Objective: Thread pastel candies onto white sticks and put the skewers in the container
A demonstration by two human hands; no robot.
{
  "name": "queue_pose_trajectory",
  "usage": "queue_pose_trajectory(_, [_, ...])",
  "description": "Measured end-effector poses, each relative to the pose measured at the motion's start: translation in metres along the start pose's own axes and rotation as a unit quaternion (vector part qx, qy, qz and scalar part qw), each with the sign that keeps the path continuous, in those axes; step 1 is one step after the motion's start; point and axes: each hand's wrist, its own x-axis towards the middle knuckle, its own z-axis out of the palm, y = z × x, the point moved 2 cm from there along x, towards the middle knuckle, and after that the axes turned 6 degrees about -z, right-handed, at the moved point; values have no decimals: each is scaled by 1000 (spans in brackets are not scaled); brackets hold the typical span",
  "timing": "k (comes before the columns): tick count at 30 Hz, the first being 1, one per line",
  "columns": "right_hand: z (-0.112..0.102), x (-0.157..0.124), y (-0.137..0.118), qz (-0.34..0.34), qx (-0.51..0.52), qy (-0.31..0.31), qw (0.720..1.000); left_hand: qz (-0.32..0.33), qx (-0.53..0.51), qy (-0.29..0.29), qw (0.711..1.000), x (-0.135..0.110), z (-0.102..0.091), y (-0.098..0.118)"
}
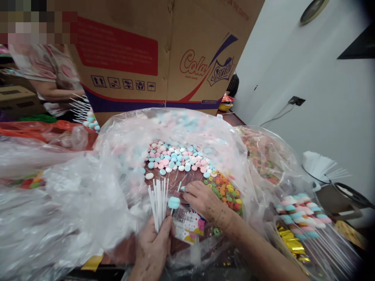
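Observation:
My left hand (155, 244) is closed around a bundle of thin white sticks (159, 201) that point upward. A puffy light blue candy (174, 202) sits on the tip of one stick beside the bundle. To the right, the fingers of my right hand (206, 201) are pinched together, with a small light blue candy (183, 188) showing at their tips. Beyond both hands lies a pile of pink, white and blue candies (175, 158) inside an opened clear plastic bag (131, 125). Colourful ring candies (224, 191) lie beside my right wrist. Under my hands is a printed plastic packet (190, 224).
A large cardboard carton (131, 93) stands behind the bag. Finished candy sticks (304, 214), gold foil (291, 242) and a holder of white sticks (320, 166) are on the right. Crumpled plastic (73, 210) covers the left. Another person (52, 74) is at the far left.

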Motion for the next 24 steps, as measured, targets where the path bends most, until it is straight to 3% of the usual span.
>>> queue_pose_trajectory(6, [-10, -16, -4, 82, 86, -7, 993, 1, 24, -3, 1000, -4, 2, 11])
queue_pose_trajectory(9, [-15, -16, 1, 148, 159, 60, 974, -7, 31, 0, 1000, -6, 3, 14])
queue_pose_trajectory(12, [-19, -7, 15, 247, 192, 144, 939, -7, 33, 4, 999, -6, 4, 14])
queue_pose_trajectory(14, [-16, 2, 24, 276, 197, 164, 926, 4, 30, 15, 999, -7, 5, 15])
queue_pose_trajectory(16, [-9, 10, 30, 264, 177, 138, 938, 11, 30, 16, 999, -7, 5, 15])
queue_pose_trajectory(21, [14, 20, 25, 184, 116, -5, 976, 1, 54, -13, 998, -7, 2, 18])
queue_pose_trajectory(24, [17, 21, 21, 161, 55, -79, 982, 0, 61, -17, 998, -6, 3, 18])
